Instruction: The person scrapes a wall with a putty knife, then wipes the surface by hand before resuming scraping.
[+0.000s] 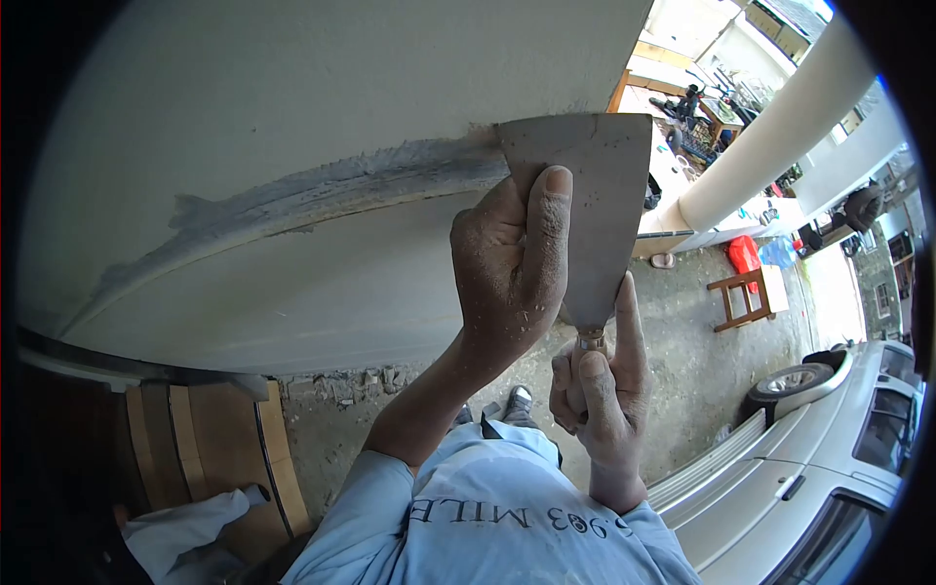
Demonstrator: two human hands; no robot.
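Note:
A wide putty knife (604,210) is held up in front of the wall, its metal blade flat toward me and its broad edge at the top. My right hand (609,405) wraps round the handle, with the index finger stretched along the side of the blade. The left edge of the blade is pinched by my left hand (512,255), its thumb on the face and the other fingers mostly hidden behind. White dust covers both hands. A strip of grey filler (331,190) runs along the pale wall (322,88) beside the blade's upper left corner.
Below the wall, wooden steps (214,439) lie at left, a white cloth-like item (190,531) on them. A round column (780,122), a wooden stool (751,297) and a red bag (744,255) stand at right. A silver vehicle (809,458) is parked close on the lower right.

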